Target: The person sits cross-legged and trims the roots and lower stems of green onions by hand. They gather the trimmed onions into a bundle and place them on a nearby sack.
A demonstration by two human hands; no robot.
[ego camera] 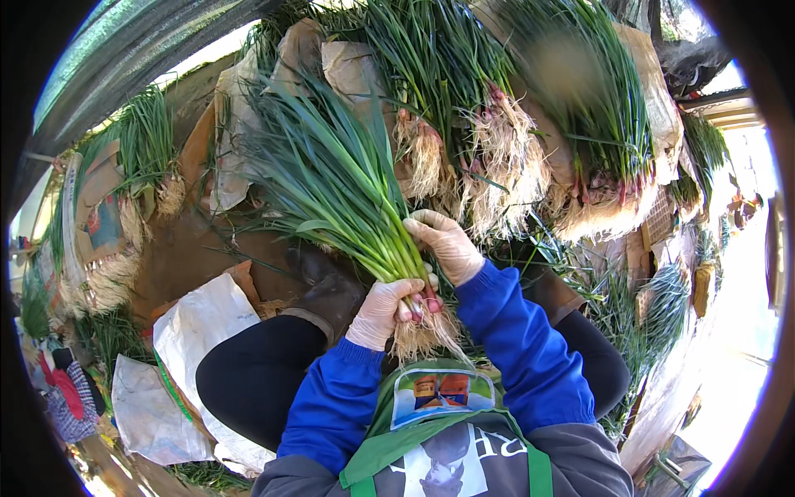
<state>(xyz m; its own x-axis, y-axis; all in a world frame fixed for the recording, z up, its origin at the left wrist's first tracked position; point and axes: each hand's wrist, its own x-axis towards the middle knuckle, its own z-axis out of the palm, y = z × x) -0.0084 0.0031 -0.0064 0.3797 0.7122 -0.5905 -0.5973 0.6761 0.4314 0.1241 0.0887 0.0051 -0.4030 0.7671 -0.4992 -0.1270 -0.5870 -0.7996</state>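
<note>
A bunch of green plants, with long flat leaves, reddish-white bulb ends and pale stringy roots, lies across both of my hands in front of my chest. Around the lower stems, just above the roots, my left hand is closed; it wears a thin whitish glove. My right hand, gloved alike, touches the stems a little higher on the right side, its thumb and forefinger at a leaf stalk. Its lower fingers are partly hidden behind the bunch. The leaves fan out toward the upper left, and the roots hang toward my green apron.
Rooted bunches of the same kind lie beyond my hands, with brown paper sheets among them. White sacks lie by my left knee. Loose leaves are heaped at the right. A person in a checked garment shows at far left.
</note>
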